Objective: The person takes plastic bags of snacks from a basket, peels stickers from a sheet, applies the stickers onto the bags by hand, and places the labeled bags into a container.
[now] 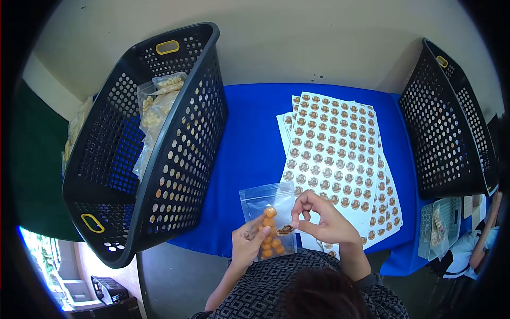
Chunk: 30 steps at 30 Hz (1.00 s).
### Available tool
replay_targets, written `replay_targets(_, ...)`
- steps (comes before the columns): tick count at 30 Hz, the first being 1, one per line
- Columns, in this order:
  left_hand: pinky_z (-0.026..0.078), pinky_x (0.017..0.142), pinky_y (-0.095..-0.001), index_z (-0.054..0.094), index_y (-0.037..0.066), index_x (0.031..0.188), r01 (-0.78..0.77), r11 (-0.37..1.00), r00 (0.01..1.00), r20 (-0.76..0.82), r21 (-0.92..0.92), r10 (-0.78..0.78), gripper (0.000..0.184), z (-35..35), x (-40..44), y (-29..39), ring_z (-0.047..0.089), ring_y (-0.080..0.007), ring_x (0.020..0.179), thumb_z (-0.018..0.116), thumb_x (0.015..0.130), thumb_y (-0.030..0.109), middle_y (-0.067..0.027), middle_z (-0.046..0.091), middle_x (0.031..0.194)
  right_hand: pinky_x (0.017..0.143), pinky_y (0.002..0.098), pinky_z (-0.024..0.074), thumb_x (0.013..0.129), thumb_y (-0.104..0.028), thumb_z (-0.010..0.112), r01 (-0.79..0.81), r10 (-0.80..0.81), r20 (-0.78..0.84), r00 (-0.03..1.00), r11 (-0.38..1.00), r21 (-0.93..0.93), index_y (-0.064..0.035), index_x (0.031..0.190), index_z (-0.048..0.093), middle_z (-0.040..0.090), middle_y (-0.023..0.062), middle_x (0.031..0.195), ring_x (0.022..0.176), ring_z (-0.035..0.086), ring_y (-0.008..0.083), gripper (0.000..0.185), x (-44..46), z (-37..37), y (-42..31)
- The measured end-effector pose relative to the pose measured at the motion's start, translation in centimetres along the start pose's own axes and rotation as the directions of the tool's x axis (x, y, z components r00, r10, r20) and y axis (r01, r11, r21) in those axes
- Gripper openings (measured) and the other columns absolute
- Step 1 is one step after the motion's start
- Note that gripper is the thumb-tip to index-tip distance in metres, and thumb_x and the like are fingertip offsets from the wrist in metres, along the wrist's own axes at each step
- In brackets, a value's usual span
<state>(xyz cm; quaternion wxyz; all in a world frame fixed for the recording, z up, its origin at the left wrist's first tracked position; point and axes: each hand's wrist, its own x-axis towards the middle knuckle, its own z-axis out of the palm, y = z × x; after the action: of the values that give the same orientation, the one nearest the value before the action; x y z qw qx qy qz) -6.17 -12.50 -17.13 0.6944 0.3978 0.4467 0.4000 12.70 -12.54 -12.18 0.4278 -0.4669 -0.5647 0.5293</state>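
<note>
My left hand (249, 242) grips a clear zip bag (252, 201) by its left side, thumb on the front. Round orange-brown snack balls (270, 212) sit inside the bag in a rough column. My right hand (325, 219) pinches a small brown round sticker (285, 230) between thumb and fingertips, over the bag's front. Whether the sticker touches the plastic, I cannot tell. Just beyond my right hand lie white sheets (332, 143) printed with rows of the same kind of round brown stickers, stacked unevenly on a blue tablecloth (249, 127).
On the left stands a large black perforated basket (186, 143) with several snack bags (159, 114) in it. Another black basket (433, 122) is at the right, near a smaller grey-green basket (426, 234). Another person's arm (486, 228) shows at the right edge. A wall (319, 42) rises behind.
</note>
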Motion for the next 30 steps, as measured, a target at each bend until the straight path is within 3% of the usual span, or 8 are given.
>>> replay_targets(4, 0.044, 0.076, -0.0242, 0.048, -0.008, 0.107, -0.020, 0.993, 1.000, -0.022, 0.114, 0.022, 0.031, -0.2, 0.1, -0.1, 0.054, -0.0129, 0.086, 0.053, 0.081, 0.007, -0.0125, 0.056, 0.097, 0.061, 0.0235, 0.0328, 0.071, -0.010, 0.060, -0.012, 0.012, 0.009, 1.000, 1.000, -0.010, -0.0029, 0.086, 0.046, 0.048, -0.0008, 0.073, 0.062, 0.040, 0.0070, 0.021, -0.5, 0.3, 0.3)
replay_targets(8, 0.044, 0.077, -0.0242, 0.045, -0.008, 0.110, 0.003, 1.000, 0.999, -0.035, -0.014, -0.004, 0.033, 0.1, 0.2, -0.2, 0.054, -0.0126, 0.087, 0.050, 0.083, 0.010, -0.0115, 0.056, 0.097, 0.068, 0.0265, 0.0293, 0.072, -0.014, 0.059, -0.043, 0.045, 0.035, 0.998, 0.996, -0.077, -0.0046, 0.085, 0.047, 0.049, -0.0002, 0.071, 0.061, 0.042, 0.0082, 0.020, -0.4, 1.2, 0.4)
replay_targets(10, 0.043, 0.077, -0.0245, 0.044, -0.009, 0.111, 0.011, 1.000, 1.000, -0.027, -0.028, -0.012, 0.034, 0.1, 0.3, -0.2, 0.053, -0.0127, 0.088, 0.049, 0.083, 0.010, -0.0113, 0.055, 0.098, 0.073, 0.0296, 0.0244, 0.074, -0.017, 0.056, -0.051, 0.065, 0.048, 0.997, 0.966, -0.252, -0.0058, 0.085, 0.046, 0.051, 0.0010, 0.072, 0.061, 0.045, 0.0108, 0.019, -0.4, 1.6, -0.1)
replay_targets(16, 0.044, 0.078, -0.0268, 0.038, -0.007, 0.117, -0.035, 0.999, 0.998, 0.051, -0.008, 0.036, 0.039, -0.3, 0.4, -0.3, 0.050, -0.0150, 0.095, 0.042, 0.088, 0.020, -0.0116, 0.051, 0.106, 0.072, 0.0321, 0.0219, 0.074, -0.017, 0.053, -0.042, 0.077, 0.086, 0.993, 0.936, -0.351, -0.0062, 0.087, 0.045, 0.055, 0.0036, 0.074, 0.062, 0.049, 0.0140, 0.019, -0.1, 2.0, -0.7)
replay_targets(21, 0.040, 0.085, -0.0318, 0.034, -0.007, 0.118, 0.095, 0.989, 0.989, 0.122, -0.115, -0.081, 0.047, -0.2, 0.0, 0.2, 0.048, -0.0210, 0.099, 0.031, 0.090, 0.030, -0.0154, 0.046, 0.110, 0.071, 0.0327, 0.0219, 0.073, -0.014, 0.052, -0.038, 0.073, 0.065, 0.995, 0.904, -0.426, -0.0056, 0.087, 0.043, 0.056, 0.0057, 0.074, 0.069, 0.052, 0.0172, 0.019, 0.0, 2.1, -0.7)
replay_targets(26, 0.043, 0.081, -0.0295, 0.034, -0.003, 0.120, 0.099, 0.994, 0.978, 0.188, -0.052, -0.088, 0.046, -0.8, 0.1, -0.2, 0.049, -0.0188, 0.099, 0.036, 0.088, 0.030, -0.0136, 0.047, 0.110, 0.070, 0.0332, 0.0221, 0.072, -0.012, 0.052, -0.036, 0.070, 0.056, 0.996, 0.882, -0.469, -0.0044, 0.086, 0.042, 0.056, 0.0072, 0.075, 0.074, 0.054, 0.0207, 0.018, 0.1, 2.3, -0.9)
replay_targets(28, 0.045, 0.078, -0.0276, 0.035, 0.000, 0.121, 0.080, 0.997, 0.975, 0.207, -0.019, -0.075, 0.044, -0.9, 0.0, -0.1, 0.049, -0.0166, 0.099, 0.038, 0.088, 0.028, -0.0121, 0.048, 0.111, 0.071, 0.0331, 0.0214, 0.070, -0.013, 0.055, -0.032, 0.029, -0.015, 0.999, 0.891, -0.453, -0.0056, 0.081, 0.045, 0.053, 0.0034, 0.067, 0.058, 0.049, 0.0162, 0.016, 0.1, 2.6, -0.8)
replay_targets(30, 0.043, 0.078, -0.0258, 0.036, 0.000, 0.121, 0.104, 0.994, 0.970, 0.225, -0.045, -0.091, 0.042, -0.8, -0.1, 0.2, 0.049, -0.0146, 0.098, 0.041, 0.088, 0.025, -0.0117, 0.049, 0.109, 0.071, 0.0335, 0.0214, 0.070, -0.013, 0.055, -0.016, 0.008, -0.019, 1.000, 0.884, -0.468, -0.0056, 0.080, 0.044, 0.054, 0.0039, 0.068, 0.058, 0.049, 0.0173, 0.016, 0.1, 2.7, -0.5)
